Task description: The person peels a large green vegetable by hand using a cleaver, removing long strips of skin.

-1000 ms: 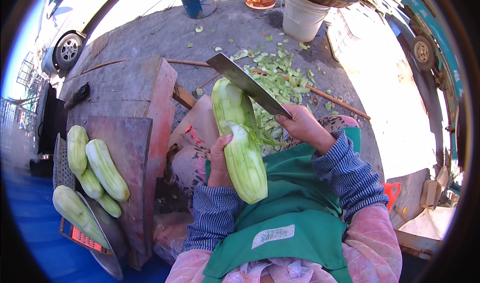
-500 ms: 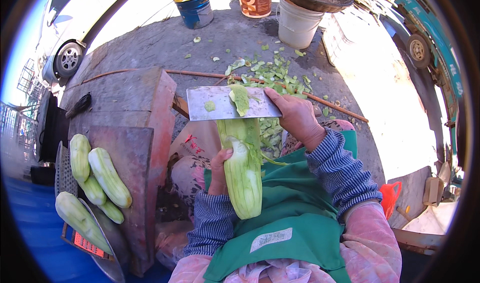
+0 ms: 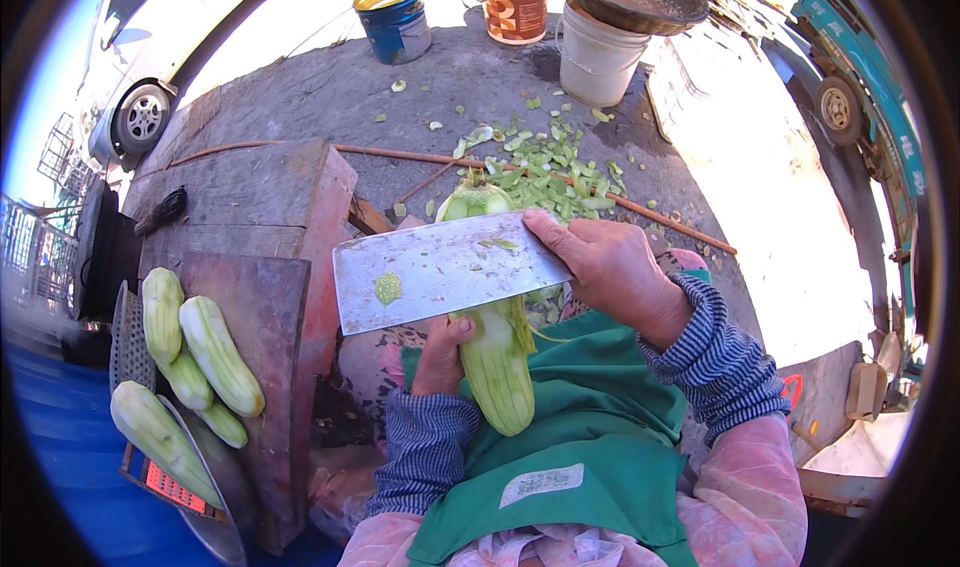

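A long pale green gourd (image 3: 500,372) is held above my lap, tilted, its stem end pointing away from me. My left hand (image 3: 441,355) grips it from the left side, thumb on top. My right hand (image 3: 612,267) is closed on a cleaver (image 3: 440,272), most of its handle hidden in the fingers. The wide blade lies across the upper part of the gourd, over its pared skin, with small green scraps stuck on the metal. A thin strip of peel (image 3: 540,337) hangs from the gourd's right side.
Several pared gourds (image 3: 222,355) lie at left on a wooden bench (image 3: 240,192) and a metal pan (image 3: 215,542). Green peelings (image 3: 560,172) litter the ground ahead, crossed by a thin pole (image 3: 680,222). Farther off stand a blue bucket (image 3: 393,32) and a white bucket (image 3: 598,62).
The cleaver has come nearer to me and tilted, its left end lower. The large piece of peel on its blade is gone. More of the gourd's far end shows.
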Available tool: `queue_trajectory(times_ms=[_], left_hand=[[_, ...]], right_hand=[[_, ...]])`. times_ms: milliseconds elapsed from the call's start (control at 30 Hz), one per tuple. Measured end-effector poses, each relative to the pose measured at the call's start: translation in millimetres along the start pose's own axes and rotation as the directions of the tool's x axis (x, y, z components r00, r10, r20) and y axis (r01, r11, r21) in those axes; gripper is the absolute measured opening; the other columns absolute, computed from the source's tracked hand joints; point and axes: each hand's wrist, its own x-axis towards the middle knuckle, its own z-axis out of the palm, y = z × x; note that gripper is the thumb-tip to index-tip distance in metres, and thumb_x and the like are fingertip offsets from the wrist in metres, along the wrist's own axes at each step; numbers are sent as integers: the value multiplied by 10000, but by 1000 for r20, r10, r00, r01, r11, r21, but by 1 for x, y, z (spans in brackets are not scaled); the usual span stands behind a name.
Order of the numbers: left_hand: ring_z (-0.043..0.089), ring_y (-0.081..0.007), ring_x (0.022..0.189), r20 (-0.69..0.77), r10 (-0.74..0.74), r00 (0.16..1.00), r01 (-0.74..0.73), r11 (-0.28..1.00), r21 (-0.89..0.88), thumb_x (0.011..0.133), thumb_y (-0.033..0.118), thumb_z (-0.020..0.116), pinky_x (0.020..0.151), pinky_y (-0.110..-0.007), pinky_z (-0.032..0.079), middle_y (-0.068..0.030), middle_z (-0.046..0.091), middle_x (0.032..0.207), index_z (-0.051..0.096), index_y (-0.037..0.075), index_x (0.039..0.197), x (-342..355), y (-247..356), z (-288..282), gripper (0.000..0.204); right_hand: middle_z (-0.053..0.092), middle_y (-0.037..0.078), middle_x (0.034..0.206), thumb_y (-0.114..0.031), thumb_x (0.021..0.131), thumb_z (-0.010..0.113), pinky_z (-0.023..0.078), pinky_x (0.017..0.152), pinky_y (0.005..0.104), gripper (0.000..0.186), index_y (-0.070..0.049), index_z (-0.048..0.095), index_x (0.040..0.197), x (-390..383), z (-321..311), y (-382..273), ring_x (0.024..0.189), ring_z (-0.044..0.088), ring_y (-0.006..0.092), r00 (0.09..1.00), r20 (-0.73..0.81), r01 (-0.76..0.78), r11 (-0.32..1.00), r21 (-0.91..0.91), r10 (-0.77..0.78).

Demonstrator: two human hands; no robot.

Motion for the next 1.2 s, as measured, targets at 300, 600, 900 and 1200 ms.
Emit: queue_trajectory(times_ms=[300, 600, 900, 1200], left_hand=[[642, -303, 1157, -69, -65, 995, 75, 986, 147, 665, 103, 779, 1014, -412, 535, -166, 624, 1286, 446, -13, 1441, -8, 14, 13, 852], [664, -285, 1110, -60, -27, 998, 36, 988, 152, 643, 102, 809, 955, -400, 561, -175, 624, 1268, 413, -5, 1459, 1, 9, 6, 913], [664, -271, 1094, -69, -17, 997, 35, 963, 265, 683, 92, 768, 955, -391, 555, -181, 633, 1252, 423, -22, 1442, 2, 11, 16, 842], [660, -275, 1100, -80, -39, 996, 61, 958, 282, 665, 85, 757, 962, -400, 551, -175, 630, 1244, 412, -25, 1447, -1, 11, 17, 862]], right_hand=[[568, 66, 733, -75, 826, 661, 525, 590, 373, 551, -99, 592, 1372, 3, 2, 0, 652, 633, 254, 999, -20, 35, 991, -131, -37], [627, 33, 766, -95, 970, 642, 471, 638, 308, 153, 12, 685, 1070, -10, 3, 44, 677, 558, 130, 789, 467, -608, 612, 505, 399], [709, 169, 882, -48, 825, 654, 555, 661, 453, 433, -100, 646, 1256, -6, -16, -2, 810, 707, 348, 992, 34, -126, 961, 245, 122], [690, 154, 772, -161, 912, 627, 534, 661, 471, 246, -123, 684, 1148, -1, 7, 49, 681, 671, 335, 852, 375, -477, 839, 262, 367]])
